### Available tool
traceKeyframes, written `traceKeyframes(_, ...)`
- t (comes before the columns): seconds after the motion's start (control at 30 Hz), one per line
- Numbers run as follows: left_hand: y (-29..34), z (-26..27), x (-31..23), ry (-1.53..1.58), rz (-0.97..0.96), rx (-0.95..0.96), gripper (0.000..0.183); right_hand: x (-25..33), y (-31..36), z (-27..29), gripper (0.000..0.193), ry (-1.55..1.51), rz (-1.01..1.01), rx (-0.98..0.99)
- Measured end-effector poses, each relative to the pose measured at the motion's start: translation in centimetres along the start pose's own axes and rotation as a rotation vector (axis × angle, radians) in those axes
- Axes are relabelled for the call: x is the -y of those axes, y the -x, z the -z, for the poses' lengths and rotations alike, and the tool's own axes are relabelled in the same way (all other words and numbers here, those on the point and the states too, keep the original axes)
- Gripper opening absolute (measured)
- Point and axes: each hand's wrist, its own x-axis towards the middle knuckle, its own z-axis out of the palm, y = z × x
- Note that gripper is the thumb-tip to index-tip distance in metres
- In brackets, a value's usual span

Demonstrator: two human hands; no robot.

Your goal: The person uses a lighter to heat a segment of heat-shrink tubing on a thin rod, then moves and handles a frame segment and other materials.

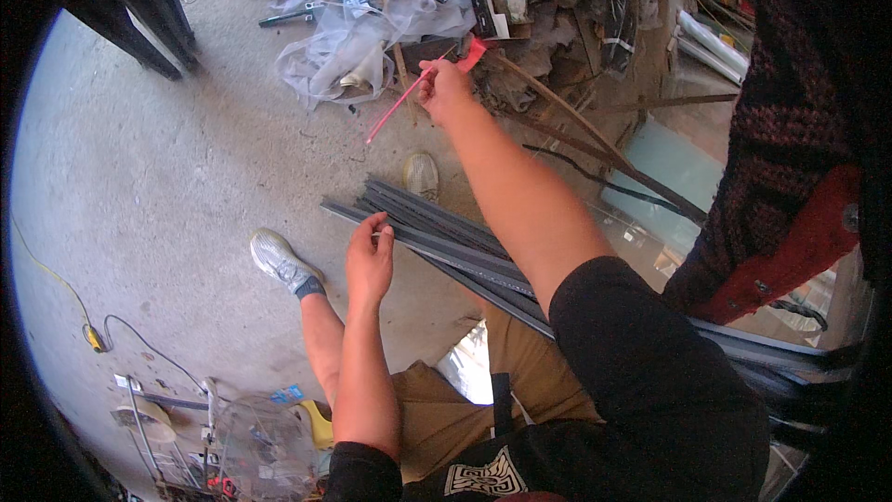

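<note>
One thin pinkish-red strip with a wider, flat end (474, 54) is held by the right hand (444, 88), its fingers closed around it, near one crumpled sheet of translucent white plastic (325, 65). One bundle of long, straight, dark grey bars (446, 249) is seen nearer the body; its overlapping bars cannot be exactly counted. The left hand (370, 260) is placed by the bundle's end, fingers loosely bent; whether a bar is gripped cannot be told. Two pale grey shoes (279, 257) are visible.
</note>
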Motion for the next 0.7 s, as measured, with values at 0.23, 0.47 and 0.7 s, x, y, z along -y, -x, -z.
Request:
traceKeyframes(0.23, -0.3, -0.3, 0.2, -0.016, -0.045, -0.046, 0.032, 4.0, -1.0, 2.7, 0.02, 0.191, -0.013, 0.098)
traceKeyframes(0.47, -0.2, -0.2, 0.2, 0.003, -0.044, -0.046, 0.032, 5.3, 0.2, 1.9, 0.015, 0.185, -0.005, 0.084)
traceKeyframes(0.7, -0.5, -0.3, 0.4, 0.013, -0.021, -0.053, 0.032, 3.7, 1.0, -1.8, 0.014, 0.216, 0.039, 0.146)
